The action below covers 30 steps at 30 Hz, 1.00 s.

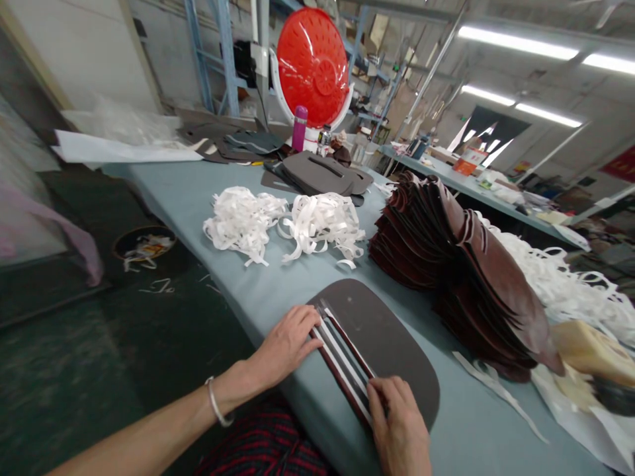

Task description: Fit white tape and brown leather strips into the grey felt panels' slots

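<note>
Factory workroom under long strip lights, with a long surface [278, 277] covered in pale blue-grey sheeting running away from the seated person. On its near end lies a dark grey rounded panel [391, 337], with a bundle of parallel white and dark strips [342, 360] laid along it. The left hand [285, 347] sits on the far end of the strips, and the right hand [399, 423] is at their near end, so the bundle appears held straight and flat from both ends. The left grip has its fingers together and curled over the strips; whether it clamps them or only presses down, I cannot tell. The right grip's fingers lie across the strips' edge, with its thumb hidden, so its state is also unclear.

To the right, a tall fanned stack of brown panels [461, 277] sits within arm's reach, apparently for easy picking. Beyond the near panel lie 2 tangled heaps of white strips [282, 225], with a pile of dark grey panels [317, 173] farther on. A purple flask [299, 129] stands near a red round fan [312, 66] at the far end.
</note>
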Tool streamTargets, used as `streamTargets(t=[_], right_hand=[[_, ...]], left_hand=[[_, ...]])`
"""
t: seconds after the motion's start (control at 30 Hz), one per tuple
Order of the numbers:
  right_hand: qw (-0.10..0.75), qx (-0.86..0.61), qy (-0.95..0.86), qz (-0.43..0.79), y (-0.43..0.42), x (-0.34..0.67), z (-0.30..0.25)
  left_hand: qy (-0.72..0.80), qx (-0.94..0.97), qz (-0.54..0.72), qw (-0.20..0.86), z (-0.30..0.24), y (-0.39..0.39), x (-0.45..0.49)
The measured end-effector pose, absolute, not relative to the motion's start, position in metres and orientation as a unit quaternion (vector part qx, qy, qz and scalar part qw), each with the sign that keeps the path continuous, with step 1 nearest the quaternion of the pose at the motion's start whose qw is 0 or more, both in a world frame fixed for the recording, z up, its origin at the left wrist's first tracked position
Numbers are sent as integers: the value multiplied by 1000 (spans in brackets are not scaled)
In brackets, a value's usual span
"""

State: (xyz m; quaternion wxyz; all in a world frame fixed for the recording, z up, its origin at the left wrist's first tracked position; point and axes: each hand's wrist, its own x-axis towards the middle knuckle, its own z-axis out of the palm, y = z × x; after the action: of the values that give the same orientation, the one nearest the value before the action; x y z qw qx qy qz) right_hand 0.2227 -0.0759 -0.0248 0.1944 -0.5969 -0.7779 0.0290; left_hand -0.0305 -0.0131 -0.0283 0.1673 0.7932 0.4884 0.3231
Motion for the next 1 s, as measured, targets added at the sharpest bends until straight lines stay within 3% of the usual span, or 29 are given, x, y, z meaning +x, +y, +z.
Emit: streamTargets(t=[0.1,0.3,0.4,0.7,1.0], right_hand=[[169,-620,-766,2,-68,208,-24],[26,-654,-755,-32,-59,198,-14],[8,-642,-765,-42,-59,196,-8],[81,-678,-731,15,-63,194,-14],[221,-630,-743,42,-26,134,-20]], left_hand=[[487,795,321,164,-29,-14,-31],[485,800,318,155,-30,-14,-30],[488,799,320,147,-31,-14,-30],[497,799,306,146,-30,-16,-30],[494,796,315,155,-28,-16,-30]])
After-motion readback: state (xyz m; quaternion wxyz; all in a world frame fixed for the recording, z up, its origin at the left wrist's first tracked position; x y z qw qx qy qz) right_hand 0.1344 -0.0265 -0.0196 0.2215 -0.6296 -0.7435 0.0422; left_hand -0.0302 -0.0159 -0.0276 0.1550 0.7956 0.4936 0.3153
